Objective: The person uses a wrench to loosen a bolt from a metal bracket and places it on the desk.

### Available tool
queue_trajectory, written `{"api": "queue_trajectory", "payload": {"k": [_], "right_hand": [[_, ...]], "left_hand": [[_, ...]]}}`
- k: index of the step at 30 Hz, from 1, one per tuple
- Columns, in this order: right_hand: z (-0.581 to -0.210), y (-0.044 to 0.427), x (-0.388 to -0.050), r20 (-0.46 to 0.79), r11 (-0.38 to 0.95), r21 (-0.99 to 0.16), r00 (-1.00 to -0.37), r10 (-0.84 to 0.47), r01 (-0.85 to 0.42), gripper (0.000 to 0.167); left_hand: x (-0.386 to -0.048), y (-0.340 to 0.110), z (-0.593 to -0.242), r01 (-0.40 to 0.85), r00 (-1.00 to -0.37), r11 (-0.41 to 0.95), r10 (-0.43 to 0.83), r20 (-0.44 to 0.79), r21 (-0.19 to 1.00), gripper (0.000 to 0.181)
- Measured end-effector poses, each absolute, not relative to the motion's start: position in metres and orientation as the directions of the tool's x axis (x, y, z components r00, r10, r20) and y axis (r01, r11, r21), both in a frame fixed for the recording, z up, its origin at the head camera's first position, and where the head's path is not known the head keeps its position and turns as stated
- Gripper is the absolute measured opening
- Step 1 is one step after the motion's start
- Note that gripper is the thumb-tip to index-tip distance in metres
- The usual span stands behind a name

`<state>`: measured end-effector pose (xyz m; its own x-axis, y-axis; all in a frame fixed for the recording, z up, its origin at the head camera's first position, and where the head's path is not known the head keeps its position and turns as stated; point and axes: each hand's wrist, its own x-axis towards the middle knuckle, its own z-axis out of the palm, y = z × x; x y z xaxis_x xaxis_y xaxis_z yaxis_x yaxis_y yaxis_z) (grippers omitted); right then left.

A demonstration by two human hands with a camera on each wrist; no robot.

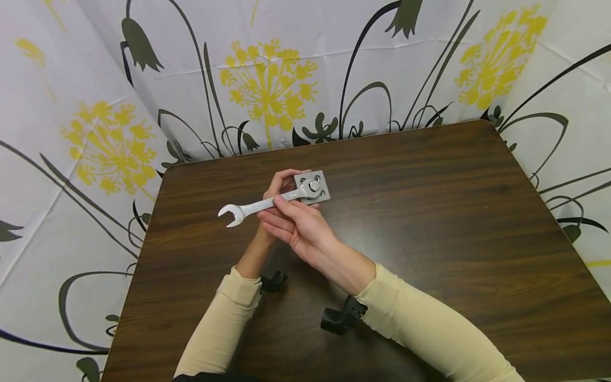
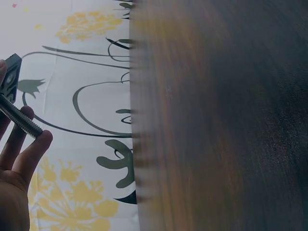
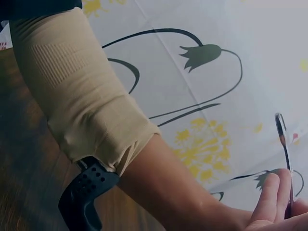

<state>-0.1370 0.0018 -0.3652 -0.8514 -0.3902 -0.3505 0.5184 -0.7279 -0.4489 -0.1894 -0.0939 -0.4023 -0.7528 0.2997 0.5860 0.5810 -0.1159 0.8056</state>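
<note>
Over the desk (image 1: 453,223), left of its middle and nearer the far edge than the bottom of the head view, a square metal plate (image 1: 321,195) is held up with a bolt (image 1: 314,185) through its centre. The left hand (image 1: 279,185) grips the plate from behind, with fingers showing at its far and near edges. The right hand (image 1: 305,228) pinches a wrench (image 1: 262,205), thumb on top of the shaft; one end of the wrench lies at the bolt head, while the open end points toward the desk's left edge. How fully the wrench sits on the bolt head, I cannot tell.

Only the left wrist view shows the bolt's threaded shank, sticking out behind the plate with a left fingertip at its tip. The right wrist view catches the wrench edge-on beside the right fingers.

Cream sleeves (image 1: 215,318) cover both forearms, with a black mount (image 1: 339,318) at each wrist. The right hand and the wrench hide part of the plate and of the left hand from the head camera. Flower-printed cloth (image 1: 286,32) stands just beyond the far edge and continues past both sides. Wood surface stretches widely from the hands to the right edge; toward the left edge the strip is narrower.
</note>
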Motion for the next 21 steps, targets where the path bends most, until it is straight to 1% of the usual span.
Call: {"api": "queue_trajectory", "payload": {"k": [5,12,17,21], "right_hand": [[-0.372,0.007,-0.136,-0.354,-0.668,-0.509,-0.839,-0.412,0.543,0.015],[-0.384,0.023,-0.131,-0.361,-0.552,-0.611,-0.82,-0.444,0.568,0.016],[-0.396,0.039,-0.128,-0.375,-0.441,-0.693,-0.807,-0.456,0.571,0.015],[-0.401,0.055,-0.129,-0.404,-0.316,-0.766,-0.801,-0.443,0.56,0.015]], "left_hand": [[-0.188,-0.095,-0.403,0.594,-0.766,-0.046,0.275,0.581,0.803,0.069],[-0.185,-0.096,-0.402,0.511,-0.83,0.011,0.264,0.491,0.859,0.069],[-0.188,-0.099,-0.405,0.495,-0.839,0.02,0.269,0.473,0.869,0.069],[-0.189,-0.101,-0.406,0.51,-0.833,0.023,0.26,0.488,0.86,0.07]]}}
